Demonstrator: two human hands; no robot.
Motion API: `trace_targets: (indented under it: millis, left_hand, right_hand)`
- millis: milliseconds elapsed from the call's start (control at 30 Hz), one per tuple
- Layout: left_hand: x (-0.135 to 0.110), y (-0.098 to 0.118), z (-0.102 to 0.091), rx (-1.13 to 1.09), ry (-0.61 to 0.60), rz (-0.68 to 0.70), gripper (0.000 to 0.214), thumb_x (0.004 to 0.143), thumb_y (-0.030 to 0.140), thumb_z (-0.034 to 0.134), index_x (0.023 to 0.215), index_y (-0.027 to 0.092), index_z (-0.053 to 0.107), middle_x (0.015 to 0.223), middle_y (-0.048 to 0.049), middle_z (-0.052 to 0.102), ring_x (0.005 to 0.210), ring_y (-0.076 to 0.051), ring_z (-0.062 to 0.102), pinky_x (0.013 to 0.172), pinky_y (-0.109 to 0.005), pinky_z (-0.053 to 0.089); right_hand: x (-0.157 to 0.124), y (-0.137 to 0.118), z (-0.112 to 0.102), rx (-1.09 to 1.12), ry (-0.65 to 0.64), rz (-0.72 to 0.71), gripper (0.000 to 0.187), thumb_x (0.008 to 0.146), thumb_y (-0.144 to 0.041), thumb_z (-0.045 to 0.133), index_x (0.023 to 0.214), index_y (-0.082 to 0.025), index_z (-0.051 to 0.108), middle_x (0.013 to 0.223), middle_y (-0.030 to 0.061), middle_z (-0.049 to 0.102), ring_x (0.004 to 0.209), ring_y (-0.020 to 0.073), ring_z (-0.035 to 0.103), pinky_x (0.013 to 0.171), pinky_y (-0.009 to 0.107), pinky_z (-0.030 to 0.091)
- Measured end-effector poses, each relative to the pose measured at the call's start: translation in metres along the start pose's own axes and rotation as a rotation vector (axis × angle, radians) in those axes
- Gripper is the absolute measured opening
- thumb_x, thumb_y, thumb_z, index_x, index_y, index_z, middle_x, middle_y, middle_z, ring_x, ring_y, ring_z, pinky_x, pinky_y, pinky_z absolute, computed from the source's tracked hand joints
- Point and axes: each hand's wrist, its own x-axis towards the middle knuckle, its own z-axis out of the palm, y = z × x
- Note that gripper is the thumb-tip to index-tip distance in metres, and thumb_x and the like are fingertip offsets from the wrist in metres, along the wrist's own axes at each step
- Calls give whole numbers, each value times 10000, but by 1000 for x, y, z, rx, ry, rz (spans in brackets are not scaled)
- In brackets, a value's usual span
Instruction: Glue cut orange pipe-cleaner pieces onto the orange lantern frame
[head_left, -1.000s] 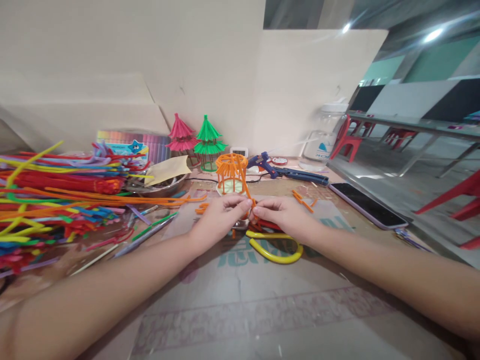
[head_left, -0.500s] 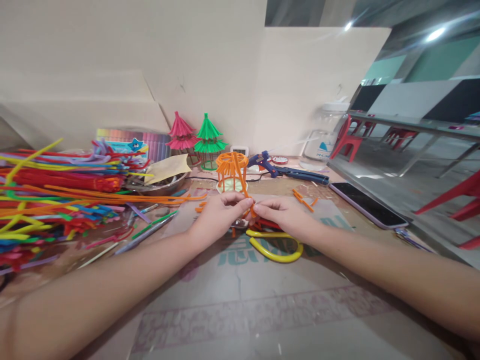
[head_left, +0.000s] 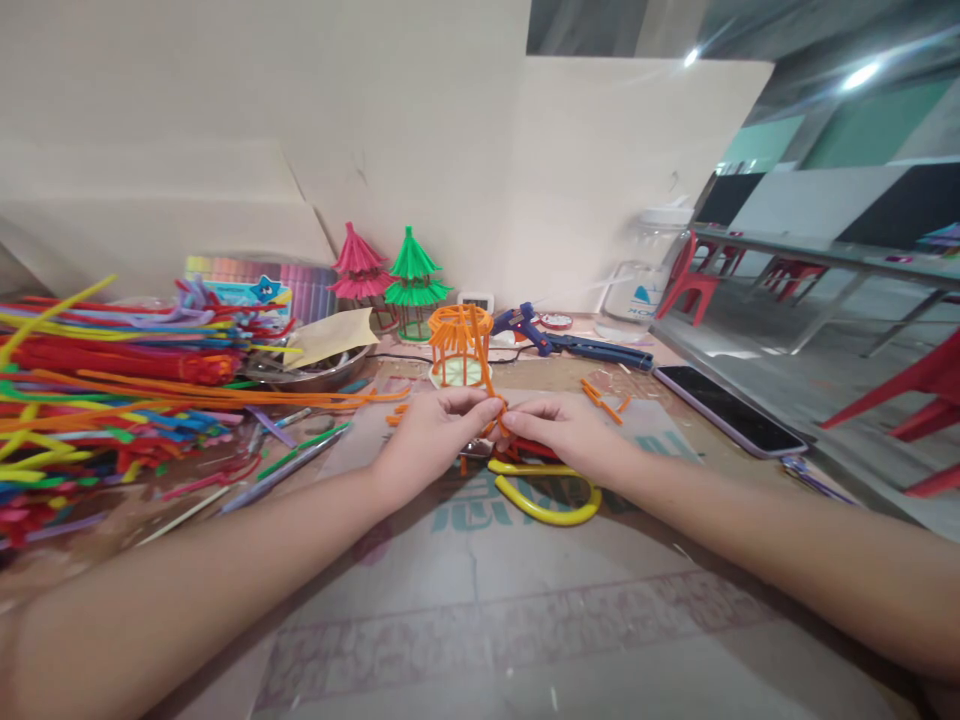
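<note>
Between my two hands is an orange pipe cleaner (head_left: 480,350), its long end pointing up and away from me. My left hand (head_left: 442,430) pinches it between thumb and fingers. My right hand (head_left: 559,428) is closed on its lower end, where a small bend shows at the fingertips. Just under the hands lie scissors with yellow handles (head_left: 551,512); their blades are partly hidden. Behind the fingers stands a small orange pavilion (head_left: 460,335) made of pipe cleaners on a pale round base. Short orange pieces (head_left: 602,402) lie to the right.
Heaped pipe cleaners (head_left: 112,400) cover the left side. Behind are a metal bowl (head_left: 322,370), a pink pavilion (head_left: 360,265) and a green pavilion (head_left: 414,275). A blue glue gun (head_left: 525,325), a clear bottle (head_left: 645,270) and a phone (head_left: 727,410) stand or lie at right.
The whole view has shifted slightly. Both hands keep hold of the orange pipe cleaner, with only a small movement of the fingers at its lower end.
</note>
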Motion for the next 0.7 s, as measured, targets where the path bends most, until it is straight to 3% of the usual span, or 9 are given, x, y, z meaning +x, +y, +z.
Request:
trace_targets:
  millis: [367,700]
  left_hand:
    - [-2,4,-1,184,61,121,215,856,323,619,759,163,725,709,12,713,681,-119,628,652,-197,471]
    - [0,4,-1,140,9,63,241,847,337,614,732,147,707,709,-21,705,665,-136,620,635,-223,466]
  right_hand:
    - [1,6,1,-38,-6,-14,362,878,-439,541,733,-150,704,736,38,694,673,145,592,657,259,454]
    - [4,8,5,-66,6,-14,340,882,-421,518,748,-152,675,732,35,673,650,146,565,611,261,428]
